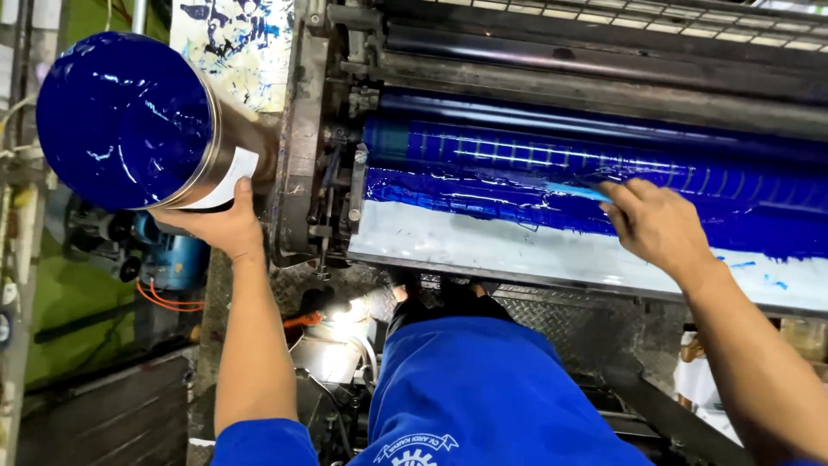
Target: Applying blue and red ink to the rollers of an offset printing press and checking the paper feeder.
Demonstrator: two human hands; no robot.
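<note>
My left hand (220,223) grips a round metal can (129,121) from below, its open top full of glossy dark blue ink, held up at the left of the machine. My right hand (657,224) holds a thin ink-coated spatula (576,191) whose blade lies in the blue ink spread along the press's ink tray (483,246). A blue-coated roller (552,154) runs just behind the tray. The spatula's handle is hidden in my fist.
Dark metal rollers (604,78) lie across the back of the press. A steel side frame (302,147) with bolts stands between can and tray. An ink-smeared white panel (233,43) is behind the can. A blue motor (172,259) and orange cables sit below left.
</note>
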